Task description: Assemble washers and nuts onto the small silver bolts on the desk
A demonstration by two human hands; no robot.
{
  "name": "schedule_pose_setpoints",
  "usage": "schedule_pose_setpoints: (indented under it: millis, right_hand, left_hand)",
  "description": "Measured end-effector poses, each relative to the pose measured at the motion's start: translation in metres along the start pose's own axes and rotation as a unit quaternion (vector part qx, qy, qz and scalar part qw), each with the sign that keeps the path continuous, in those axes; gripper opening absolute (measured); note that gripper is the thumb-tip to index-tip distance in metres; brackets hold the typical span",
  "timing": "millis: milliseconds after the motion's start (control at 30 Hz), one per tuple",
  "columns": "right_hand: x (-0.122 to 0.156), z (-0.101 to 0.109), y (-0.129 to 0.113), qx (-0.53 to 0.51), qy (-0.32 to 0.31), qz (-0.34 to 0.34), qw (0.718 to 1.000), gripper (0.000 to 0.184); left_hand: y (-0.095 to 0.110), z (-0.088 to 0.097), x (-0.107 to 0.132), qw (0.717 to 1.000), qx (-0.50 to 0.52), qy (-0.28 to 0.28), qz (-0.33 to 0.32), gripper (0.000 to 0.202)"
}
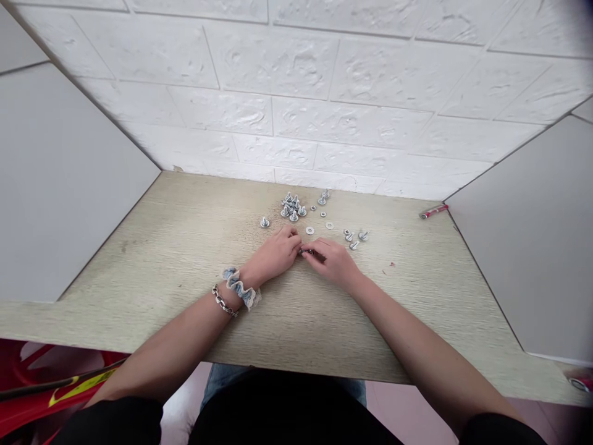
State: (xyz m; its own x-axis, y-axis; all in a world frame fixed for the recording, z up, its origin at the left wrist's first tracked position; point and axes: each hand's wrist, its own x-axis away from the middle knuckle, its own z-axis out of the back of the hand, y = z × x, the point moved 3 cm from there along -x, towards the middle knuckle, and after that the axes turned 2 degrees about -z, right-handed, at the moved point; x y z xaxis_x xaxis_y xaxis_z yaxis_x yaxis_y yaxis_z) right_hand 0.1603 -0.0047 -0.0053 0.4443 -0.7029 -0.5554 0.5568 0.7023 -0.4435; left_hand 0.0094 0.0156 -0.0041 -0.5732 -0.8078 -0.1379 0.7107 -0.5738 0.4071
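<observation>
My left hand (279, 252) and my right hand (330, 259) meet low over the table, fingertips nearly touching. Both are closed in a pinch around a small metal bolt (306, 251), mostly covered by the fingers. Just beyond them lie two flat washers, one (310, 230) close to my left fingers and another (329, 225) behind my right hand. Two small nuts (323, 214) sit a bit farther back. A cluster of bolts with washers (293, 207) stands behind my left hand, with a single bolt (264, 222) left of it.
More bolts lie to the right (354, 245) and near the wall (322, 199). A red-and-silver pen-like object (433, 211) rests against the right panel (528, 247). A white brick-pattern wall (301, 117) closes the back, and a grey panel (69, 185) the left. Below left is a red object (28, 402).
</observation>
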Motion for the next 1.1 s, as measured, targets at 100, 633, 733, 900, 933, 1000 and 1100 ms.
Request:
schedule_pose_setpoints:
  millis: [100,633,733,900,933,1000,1100]
  right_hand:
    - [0.000,0.000,0.000,-0.002,-0.006,-0.007,1.000,0.016]
    - [0.003,-0.005,0.005,-0.013,-0.044,-0.049,0.998,0.013]
    - [0.002,-0.006,0.007,-0.021,-0.049,-0.051,0.997,0.013]
    - [0.001,-0.006,0.008,-0.041,-0.038,-0.045,0.997,0.013]
    - [0.001,-0.006,0.008,-0.046,-0.037,-0.043,0.997,0.013]
    - [0.001,-0.006,0.008,-0.049,-0.038,-0.043,0.997,0.015]
    - [0.001,-0.005,0.010,-0.029,-0.039,-0.053,0.997,0.020]
  left_hand:
    - [0.000,0.000,0.000,1.000,-0.008,-0.002,-0.006,0.028]
    - [0.001,0.001,-0.001,1.000,-0.018,-0.004,-0.018,0.030]
    - [0.001,0.001,-0.001,1.000,-0.015,-0.008,-0.012,0.030]
    - [0.001,0.002,-0.001,1.000,-0.009,-0.015,-0.006,0.030]
    - [0.001,0.002,-0.001,1.000,-0.010,-0.015,-0.008,0.031]
    - [0.002,0.002,-0.001,1.000,-0.011,-0.013,-0.013,0.031]
    - [0.003,0.003,-0.001,1.000,-0.007,-0.008,-0.022,0.031]
